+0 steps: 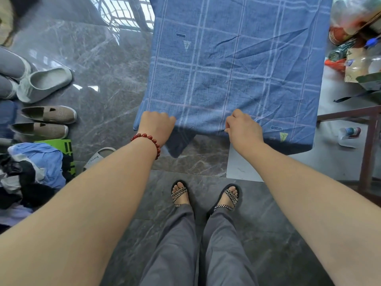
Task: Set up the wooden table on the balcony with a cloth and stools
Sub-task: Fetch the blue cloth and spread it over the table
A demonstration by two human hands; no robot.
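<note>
- The blue checked cloth [237, 69] lay spread right over the surface, hiding it completely. Its near edge hung over the front, and a darker flap drooped down between the two hands.
- It looked like soft, light, limp woven stuff. Long diagonal creases ran across the right half, so I judged it would slide and bunch under a tug rather than hold any shape. Nothing fragile there.
- The best place to take it was along the hem, at two spots set apart, so the pull came even. That was just where the hands were.
- The left hand [157, 125], with a red bead bracelet [148, 139] at the wrist, was clenched on the near hem, fingers curled into the fabric.
- The right hand [243, 129] was closed on the same hem further along, gathering a small fold of it.
- Of the surface itself only the outline showed through the cloth, with no wood to be seen.
- The floor [103, 69] was dark, glossy, veined stone that caught the reflection of a window grille, likely slick underfoot.
- The person's sandalled feet [179, 193] stood close to the front edge.
- Off to the left sat pale slippers [45, 83], a pair of beige slip-on shoes [49, 114] and a heap of clothes [35, 168].
- On the right was a pile of bags and bottles [358, 38], with a reddish-brown frame [369, 141] below it. Whether it was a stool, I couldn't tell.
</note>
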